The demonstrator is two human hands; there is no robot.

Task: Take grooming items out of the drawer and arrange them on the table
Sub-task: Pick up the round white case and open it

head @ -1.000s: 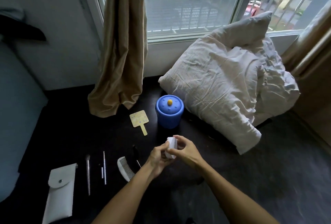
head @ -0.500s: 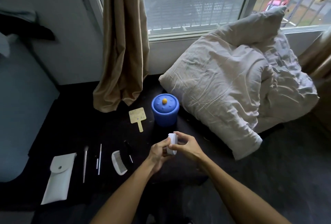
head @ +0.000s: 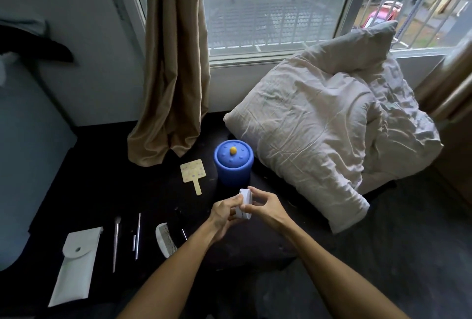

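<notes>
Both hands hold a small white case [head: 245,202] on edge above the dark table [head: 158,198]. My left hand [head: 224,212] grips its near left side; my right hand [head: 264,203] pinches its right side. On the table to the left lie a white comb [head: 165,239], a thin metal rod [head: 138,235], a slim brush [head: 116,242] and a white snap pouch [head: 76,265]. A small yellow hand mirror [head: 193,173] lies beside a blue lidded pot [head: 233,161]. No drawer is in view.
A big crumpled white pillow [head: 329,145] leans against the window wall at the right, close to the blue pot. A tan curtain [head: 173,63] hangs down onto the table's back edge. A pale blue surface [head: 23,152] borders the table on the left.
The view has shifted a little, so everything sits slightly lower and to the left in frame. Both hands stay closed around the white case, with only small finger movement.
</notes>
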